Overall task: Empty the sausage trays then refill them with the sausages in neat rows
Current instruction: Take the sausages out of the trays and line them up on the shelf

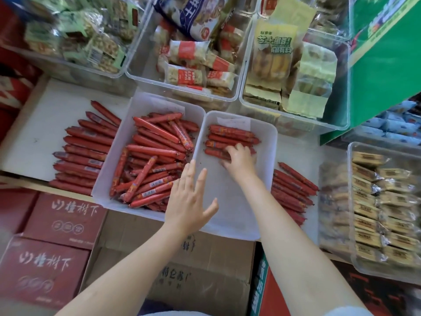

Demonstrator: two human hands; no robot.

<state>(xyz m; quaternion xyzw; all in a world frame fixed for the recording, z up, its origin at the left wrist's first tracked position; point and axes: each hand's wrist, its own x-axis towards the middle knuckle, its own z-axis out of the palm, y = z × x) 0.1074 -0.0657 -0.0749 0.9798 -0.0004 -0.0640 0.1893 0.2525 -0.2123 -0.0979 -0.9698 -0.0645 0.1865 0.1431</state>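
Two white plastic trays stand side by side. The left tray (pixel 107 179) holds a jumbled heap of red sausages (pixel 155 165). The right tray (pixel 266 156) has a short neat row of sausages (pixel 230 135) at its far end. My right hand (pixel 239 158) rests on the nearest sausages of that row, fingers curled over them. My left hand (pixel 189 201) hovers over the rim between the two trays, fingers straight and spread, holding nothing. Loose sausages lie on the shelf left of the trays (pixel 84 153) and right of them (pixel 293 188).
Clear bins of packaged snacks (pixel 196 65) stand behind the trays, and another bin of wrapped biscuits (pixel 385 208) sits at the right. Red cartons (pixel 61 220) and a brown cardboard box (pixel 200 270) lie below the shelf edge. A green box (pixel 387 53) leans at the upper right.
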